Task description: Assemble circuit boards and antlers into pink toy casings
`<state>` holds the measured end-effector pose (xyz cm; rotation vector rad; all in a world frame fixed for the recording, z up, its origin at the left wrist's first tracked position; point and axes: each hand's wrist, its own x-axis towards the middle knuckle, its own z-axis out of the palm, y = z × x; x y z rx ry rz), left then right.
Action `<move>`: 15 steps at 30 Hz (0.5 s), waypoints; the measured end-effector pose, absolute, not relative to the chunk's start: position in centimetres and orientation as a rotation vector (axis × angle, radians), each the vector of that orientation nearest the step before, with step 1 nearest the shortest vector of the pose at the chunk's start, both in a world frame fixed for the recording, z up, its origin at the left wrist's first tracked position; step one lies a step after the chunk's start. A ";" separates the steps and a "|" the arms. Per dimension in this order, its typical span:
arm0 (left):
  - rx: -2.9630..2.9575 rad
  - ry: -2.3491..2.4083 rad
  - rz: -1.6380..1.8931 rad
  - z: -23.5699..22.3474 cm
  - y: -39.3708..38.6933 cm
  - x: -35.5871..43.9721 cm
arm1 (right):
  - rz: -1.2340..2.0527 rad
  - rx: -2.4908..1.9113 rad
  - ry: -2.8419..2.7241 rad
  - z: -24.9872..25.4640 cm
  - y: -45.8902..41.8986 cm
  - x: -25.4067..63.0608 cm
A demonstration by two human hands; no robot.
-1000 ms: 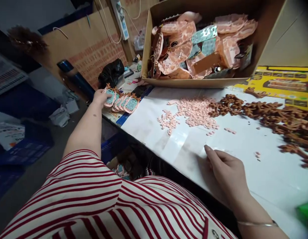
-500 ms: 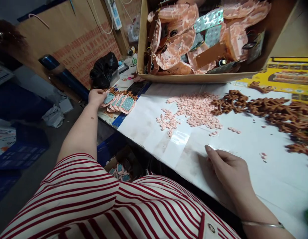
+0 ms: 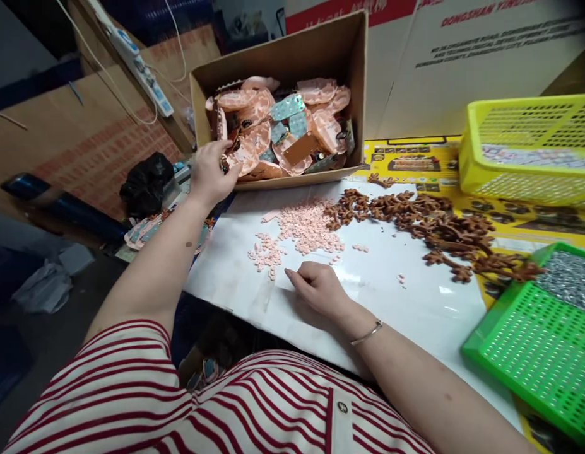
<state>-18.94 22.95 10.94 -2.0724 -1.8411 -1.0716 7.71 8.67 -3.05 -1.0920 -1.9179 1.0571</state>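
My left hand (image 3: 209, 173) reaches over the front left corner of a cardboard box (image 3: 296, 181). Thumb and fingers are apart around the edge of a pink moulded plastic shell (image 3: 247, 151); a firm grip on it is not visible. More pink shells with teal panels and brown parts fill the box. On the white table top my right hand (image 3: 318, 289) rests with its fingers curled in, and I see nothing in it. Beyond it lie a heap of tiny pink pieces (image 3: 308, 227) and a pile of brown antler-shaped parts (image 3: 406, 214).
A green basket (image 3: 533, 353) holding small metal pieces stands at the right, below a yellow basket (image 3: 524, 173). Left of the box are a black plastic bag (image 3: 147, 183) and assembled pink-and-teal pieces (image 3: 143, 232), partly behind my left forearm. A power strip (image 3: 153, 85) hangs above.
My left hand has left the row of pink-and-teal pieces and moved up and right to the box. The view has swung right, bringing the baskets in. My right hand stays curled on the table.
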 end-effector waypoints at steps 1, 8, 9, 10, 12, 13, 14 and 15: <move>-2.128 -1.840 -1.058 11.1 24.0 -17.5 | 1.064 -1.101 -1.913 -3.1 8.8 7.9; -2.116 -1.839 -1.152 10.7 28.9 -13.3 | 1.154 -1.134 -1.900 -2.5 9.5 7.8; -2.062 -1.821 -1.181 10.8 29.1 -13.7 | 1.164 -1.140 -1.894 -2.5 9.5 7.8; -1.979 -1.828 -1.206 11.1 29.3 -14.2 | 1.175 -1.146 -1.888 -2.5 9.5 7.8; -1.732 -1.939 -1.233 11.9 29.8 -15.5 | 1.199 -1.154 -1.881 -2.5 9.5 7.8; -1.588 -2.029 -1.232 12.4 30.0 -16.2 | 1.211 -1.158 -1.880 -2.6 9.5 7.8; -1.455 -2.125 -1.222 12.9 30.3 -16.8 | 1.223 -1.162 -1.881 -2.6 9.5 7.8; -1.349 -2.213 -1.207 13.3 30.6 -17.3 | 1.234 -1.168 -1.884 -2.6 9.4 7.8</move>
